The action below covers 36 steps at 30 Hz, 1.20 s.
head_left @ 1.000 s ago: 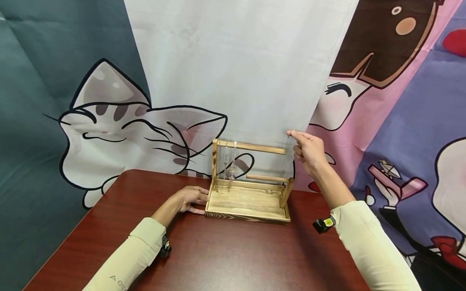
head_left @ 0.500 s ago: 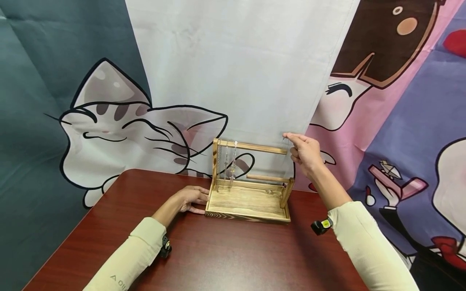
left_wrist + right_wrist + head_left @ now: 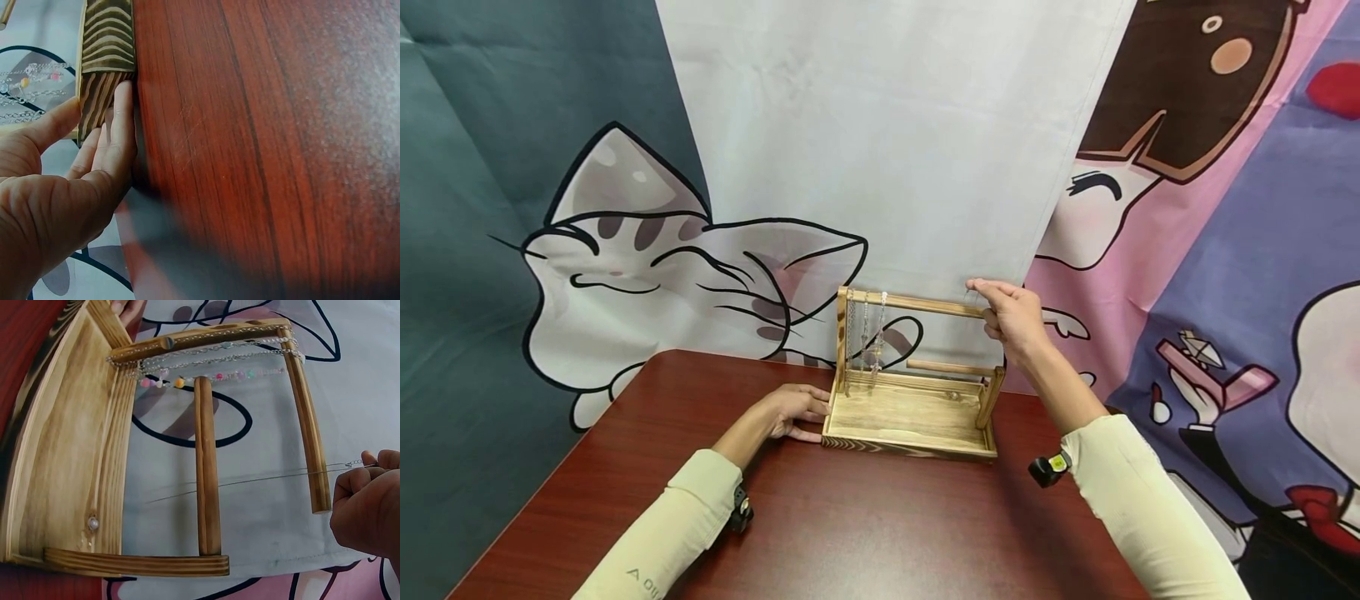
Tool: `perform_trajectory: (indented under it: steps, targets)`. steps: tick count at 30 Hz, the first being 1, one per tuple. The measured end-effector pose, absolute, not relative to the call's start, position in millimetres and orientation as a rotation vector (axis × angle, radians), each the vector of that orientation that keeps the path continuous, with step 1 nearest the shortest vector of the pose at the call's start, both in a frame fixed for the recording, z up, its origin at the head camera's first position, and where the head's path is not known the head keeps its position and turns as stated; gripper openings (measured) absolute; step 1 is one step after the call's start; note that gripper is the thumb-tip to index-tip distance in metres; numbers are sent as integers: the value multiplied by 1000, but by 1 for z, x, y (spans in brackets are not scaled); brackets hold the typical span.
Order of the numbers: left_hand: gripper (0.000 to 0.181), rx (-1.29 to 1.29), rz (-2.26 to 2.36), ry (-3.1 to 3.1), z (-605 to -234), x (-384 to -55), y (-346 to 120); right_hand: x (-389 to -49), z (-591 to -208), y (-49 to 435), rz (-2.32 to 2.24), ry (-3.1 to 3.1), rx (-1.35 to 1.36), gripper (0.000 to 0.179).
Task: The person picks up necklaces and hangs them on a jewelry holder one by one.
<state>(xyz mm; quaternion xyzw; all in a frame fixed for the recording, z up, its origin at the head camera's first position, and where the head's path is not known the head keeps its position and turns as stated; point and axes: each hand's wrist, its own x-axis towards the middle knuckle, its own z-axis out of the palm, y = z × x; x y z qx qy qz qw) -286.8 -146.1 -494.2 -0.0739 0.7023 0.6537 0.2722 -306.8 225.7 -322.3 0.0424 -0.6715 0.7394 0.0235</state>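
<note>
A wooden jewelry stand (image 3: 910, 412) has a tray base, an upper bar (image 3: 925, 305) and a lower bar (image 3: 951, 367). My left hand (image 3: 793, 408) rests against the tray's left end; in the left wrist view its fairly straight fingers (image 3: 123, 112) touch the striped wood. Beside the upper bar's free right end, my right hand (image 3: 1017, 321) pinches a thin silver necklace (image 3: 262, 480) between thumb and fingertips. The necklace hangs down in a long loop past the bars. Whether it touches the upper bar I cannot tell. Several necklaces (image 3: 865, 333) hang at the upper bar's left end.
A small shiny round piece (image 3: 93, 523) lies in the tray near its right end. The short right post (image 3: 991, 398) carries the lower bar. The stand is on a reddish-brown table (image 3: 880, 525), with a printed cloth (image 3: 887, 167) close behind.
My right hand has moved left and slightly down with the necklace, from beyond the upper bar's right end to just over that end. The left hand and the stand have stayed put.
</note>
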Motion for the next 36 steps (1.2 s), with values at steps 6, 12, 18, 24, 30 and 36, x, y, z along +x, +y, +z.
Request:
perform_trajectory:
  steps: [6,12,18,24,30,36]
  targets:
    - [52,-190,1755,1906,-494,-286,-147,-307,-323,219,2286,-2079,138,16]
    - [52,-190,1754,1912,-494,-285,-147,-308,-325,210,2284,-2086,141,16]
    - [52,-188,1754,1913,-495,-285,-147,-310,-326,202,2287,-2099,139,24]
    - [52,-197,1761,1908,-496,-286,-147,-312,-329,190,2310,-2083,160,24]
    - [53,-198,1754,1911,-497,-285,-147,-312,-332,179,2339,-2081,175,20]
    - [53,-190,1753,1915,-497,-286,-147,-312,-334,169,2337,-2109,189,35]
